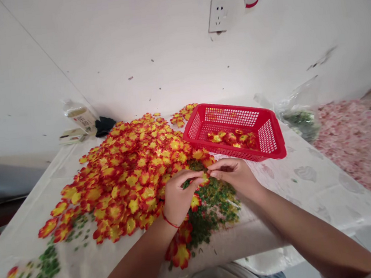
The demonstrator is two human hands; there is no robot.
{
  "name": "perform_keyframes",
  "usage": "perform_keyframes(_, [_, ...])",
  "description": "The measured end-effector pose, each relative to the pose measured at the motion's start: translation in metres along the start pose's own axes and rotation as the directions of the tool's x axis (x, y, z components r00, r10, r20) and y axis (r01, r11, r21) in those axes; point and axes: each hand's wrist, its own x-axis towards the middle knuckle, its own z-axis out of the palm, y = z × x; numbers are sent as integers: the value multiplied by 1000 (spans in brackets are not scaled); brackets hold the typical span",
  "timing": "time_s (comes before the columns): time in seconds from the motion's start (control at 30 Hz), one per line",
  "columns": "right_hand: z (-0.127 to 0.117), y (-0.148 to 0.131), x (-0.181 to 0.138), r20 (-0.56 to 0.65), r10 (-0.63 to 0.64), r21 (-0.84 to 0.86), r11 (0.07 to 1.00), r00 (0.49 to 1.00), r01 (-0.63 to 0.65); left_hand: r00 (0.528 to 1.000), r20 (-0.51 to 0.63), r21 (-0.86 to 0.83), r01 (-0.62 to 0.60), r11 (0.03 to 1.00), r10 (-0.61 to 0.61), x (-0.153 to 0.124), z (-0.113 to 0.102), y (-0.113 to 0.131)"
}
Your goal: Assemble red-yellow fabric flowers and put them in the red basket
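Note:
A small red-and-yellow artificial flower (pixel 205 179) is pinched between the thumb and forefinger of my left hand (pixel 181 194). My right hand (pixel 235 176) is closed in a pinch right beside it, fingertips at the flower's edge; whatever is between them is too small to make out. Beneath both hands lies a spread of small green plastic pieces (pixel 212 207). To the left rises a big heap of red-and-yellow flower petals (pixel 131 162). Behind my right hand stands a red plastic basket (pixel 280 140) with several assembled-looking flowers (pixel 232 138) on its bottom.
A white cloth (pixel 311 196) covers the table. More green pieces (pixel 49 261) lie at the front left. A box in plastic (pixel 82 119) and a black cloth (pixel 105 126) sit at the back left. Pink blossoms (pixel 351 139) and a clear bag (pixel 301 122) are at the right.

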Motion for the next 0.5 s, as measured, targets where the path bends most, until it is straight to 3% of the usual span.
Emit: perform_keyframes(0.5, [1, -4, -2, -2, -33, -4, 999, 999, 33, 997, -63, -52, 32, 998, -36, -1, 2, 2])
